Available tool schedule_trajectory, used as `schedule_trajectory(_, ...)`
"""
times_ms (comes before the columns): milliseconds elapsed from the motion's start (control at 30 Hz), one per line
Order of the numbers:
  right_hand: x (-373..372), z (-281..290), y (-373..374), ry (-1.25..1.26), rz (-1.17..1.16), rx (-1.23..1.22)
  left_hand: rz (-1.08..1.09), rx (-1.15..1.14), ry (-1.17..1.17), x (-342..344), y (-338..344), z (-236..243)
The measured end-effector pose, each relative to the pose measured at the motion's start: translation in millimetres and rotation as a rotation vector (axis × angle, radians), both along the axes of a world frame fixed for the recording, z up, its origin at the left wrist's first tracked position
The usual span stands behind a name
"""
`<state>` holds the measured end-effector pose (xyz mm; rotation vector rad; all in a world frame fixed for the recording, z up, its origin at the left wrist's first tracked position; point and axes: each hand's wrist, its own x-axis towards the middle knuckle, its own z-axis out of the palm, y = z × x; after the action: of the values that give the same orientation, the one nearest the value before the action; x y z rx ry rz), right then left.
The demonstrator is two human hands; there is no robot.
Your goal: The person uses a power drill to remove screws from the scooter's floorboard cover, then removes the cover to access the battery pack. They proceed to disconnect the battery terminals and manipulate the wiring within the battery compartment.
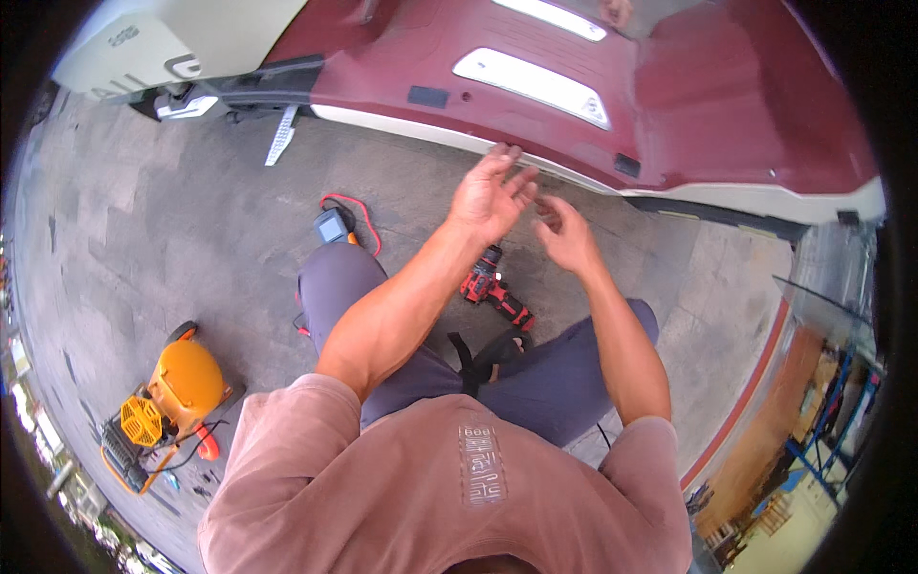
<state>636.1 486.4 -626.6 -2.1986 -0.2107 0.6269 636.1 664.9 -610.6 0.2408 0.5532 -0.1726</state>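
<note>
My left hand point(490, 199) is raised in front of the white lower edge of a maroon vehicle panel point(402, 57), palm turned partly up and fingers apart. Close to its fingertips is my right hand point(568, 235), its fingers loosely bent and the thumb apart from them. I see nothing held in either hand; the fingertips are slightly blurred. Below both hands, between my knees, a red and black cordless drill point(490, 287) lies on the floor.
Left of my knee lies a handheld meter point(331, 227) with a screen and red cable. A yellow air compressor point(186, 378) stands farther left. A pale perforated strip point(281, 137) lies by the vehicle. Another hand, or its reflection point(617, 11), shows at the top.
</note>
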Motion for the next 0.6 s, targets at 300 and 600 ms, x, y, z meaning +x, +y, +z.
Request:
schedule_trajectory(300,-54.8,93.2,-53.3,-0.245,-0.138,0.306,-0.241,-0.158,-0.106,19.8,34.5,-43.0)
schedule_trajectory(600,-314.6,185.1,-151.3,-0.002,-1.104,0.082,-0.651,0.697,0.532,-27.4,41.7,-20.0)
